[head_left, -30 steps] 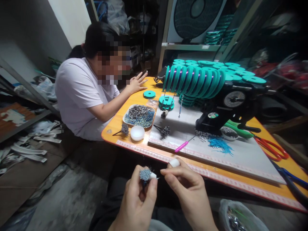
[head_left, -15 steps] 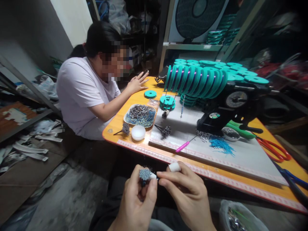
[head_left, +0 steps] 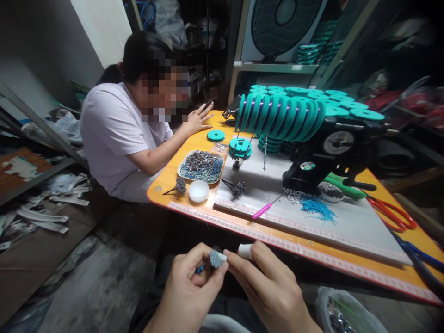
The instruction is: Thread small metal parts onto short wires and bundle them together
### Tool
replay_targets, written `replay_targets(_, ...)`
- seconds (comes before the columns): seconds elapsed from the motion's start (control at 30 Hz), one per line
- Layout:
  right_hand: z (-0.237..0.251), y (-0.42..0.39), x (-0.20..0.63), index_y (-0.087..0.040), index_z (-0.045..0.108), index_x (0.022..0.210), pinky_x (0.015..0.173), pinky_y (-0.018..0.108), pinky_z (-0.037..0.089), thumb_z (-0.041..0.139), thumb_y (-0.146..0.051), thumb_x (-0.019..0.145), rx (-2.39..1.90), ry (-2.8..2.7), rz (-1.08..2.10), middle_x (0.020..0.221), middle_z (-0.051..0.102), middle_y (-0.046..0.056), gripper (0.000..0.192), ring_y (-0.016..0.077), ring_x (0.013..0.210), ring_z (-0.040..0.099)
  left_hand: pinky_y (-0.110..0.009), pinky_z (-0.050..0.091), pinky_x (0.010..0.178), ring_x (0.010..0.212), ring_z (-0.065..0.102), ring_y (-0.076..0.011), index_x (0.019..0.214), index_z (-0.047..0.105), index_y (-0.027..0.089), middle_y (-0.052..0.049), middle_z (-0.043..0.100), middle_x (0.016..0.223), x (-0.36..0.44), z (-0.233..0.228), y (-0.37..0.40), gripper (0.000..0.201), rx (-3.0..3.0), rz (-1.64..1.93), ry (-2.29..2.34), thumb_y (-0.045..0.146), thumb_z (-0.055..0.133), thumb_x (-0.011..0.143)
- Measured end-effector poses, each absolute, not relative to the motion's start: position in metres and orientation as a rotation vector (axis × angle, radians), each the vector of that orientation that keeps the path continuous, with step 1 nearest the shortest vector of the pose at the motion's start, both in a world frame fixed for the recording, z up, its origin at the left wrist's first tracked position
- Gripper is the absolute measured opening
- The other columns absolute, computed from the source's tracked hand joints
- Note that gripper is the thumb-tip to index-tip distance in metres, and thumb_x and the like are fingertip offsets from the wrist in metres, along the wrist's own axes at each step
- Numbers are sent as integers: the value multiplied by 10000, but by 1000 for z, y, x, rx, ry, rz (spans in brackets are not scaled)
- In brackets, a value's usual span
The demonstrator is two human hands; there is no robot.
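My left hand (head_left: 189, 287) is closed around a bundle of thin strands with small grey-blue tips (head_left: 215, 259); a bit of blue shows beneath its fingers. Something white sits beside the tips, and I cannot tell whether it is a finger wrap. My right hand (head_left: 272, 286) meets it from the right, thumb and fingers pinched at the bundle's edge; what lies in the pinch is too small to make out. A white wrap (head_left: 244, 251) covers one right fingertip. Both hands are in front of the table edge, above my lap.
On the yellow table (head_left: 157, 188) are a tray of metal pieces (head_left: 201, 166), a white bowl (head_left: 199, 191), a pink-handled hook tool (head_left: 262, 211), blue strands (head_left: 318, 209), red-handled scissors (head_left: 391, 215) and a black machine with green spools (head_left: 280, 118). A co-worker (head_left: 114, 129) sits at left.
The bundle has turned and shifted slightly right in my left hand, its tips now partly behind the fingers. My right hand has come closer against it. The co-worker stays put.
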State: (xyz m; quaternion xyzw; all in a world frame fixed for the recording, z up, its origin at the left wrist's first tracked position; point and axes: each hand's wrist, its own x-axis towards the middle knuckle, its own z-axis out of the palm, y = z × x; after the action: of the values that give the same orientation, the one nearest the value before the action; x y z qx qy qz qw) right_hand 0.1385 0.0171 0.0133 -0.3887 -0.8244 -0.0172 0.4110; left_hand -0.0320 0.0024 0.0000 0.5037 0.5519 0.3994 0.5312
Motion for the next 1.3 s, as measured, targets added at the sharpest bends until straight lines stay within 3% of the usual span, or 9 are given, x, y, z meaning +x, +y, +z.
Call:
replay_targets(0.1,11,14,142,-135,659,1187,662,165,500,562,-82,921,-1010,-2097,11,830,587,64,288,86,761,564,-155,450,617,694,495,-97,752,655,136,-21,546,711,-35,-1,3,356,1180,919,1326,481,703,828)
replay_targets(0.2,15,12,144,-153,578,1254,776,163,536,499,-78,923,-1050,-2120,182,974,623,71,348,94,900,617,-141,425,589,673,455,-75,813,622,139,4,502,719,-36,-4,4,375,1084,941,1278,503,708,827)
replay_targets(0.4,25,14,135,-179,610,1034,635,191,443,499,-140,916,-1048,-2150,390,846,606,31,167,96,778,589,-151,244,489,546,238,-36,866,385,202,82,283,656,-35,-3,5,361,883,1020,947,510,557,945)
replay_targets(0.6,22,19,125,-140,577,754,576,201,302,512,-111,901,-970,-2217,449,688,528,12,163,57,626,473,-176,364,591,641,355,-58,792,403,181,43,350,710,-36,-7,3,348,1119,1107,1101,450,519,980)
replay_targets(0.77,28,20,123,-144,520,660,563,238,232,532,-96,820,-841,-2197,344,586,432,-13,168,56,556,365,-190,356,573,602,389,-60,792,417,196,48,376,655,-25,-2,0,262,1019,1535,1063,328,521,994)
replay_targets(0.87,33,21,125,-149,510,675,550,232,241,532,-86,819,-811,-2164,357,585,422,-18,158,53,553,356,-200,356,541,549,390,-64,821,422,222,60,364,609,-19,10,2,208,999,1706,976,292,497,1002)
replay_targets(0.97,37,20,127,-155,567,865,619,184,372,505,-80,860,-876,-2158,553,739,560,-5,97,48,663,497,-211,398,585,584,441,-71,822,443,216,53,425,621,-22,13,2,214,1044,1774,1080,307,567,970)
replay_targets(1.1,42,17,124,-165,551,1031,745,161,443,446,-94,867,-935,-2094,720,907,617,1,208,51,805,569,-206,433,581,615,519,-83,820,478,191,14,549,699,-32,5,2,220,1187,1752,1189,320,612,939)
replay_targets(1.3,38,23,111,-148,596,802,576,196,277,411,-127,834,-840,-2071,536,702,458,3,189,59,635,414,-145,450,667,644,545,-45,872,552,200,47,575,736,-16,14,-6,168,1285,1864,1426,337,612,949)
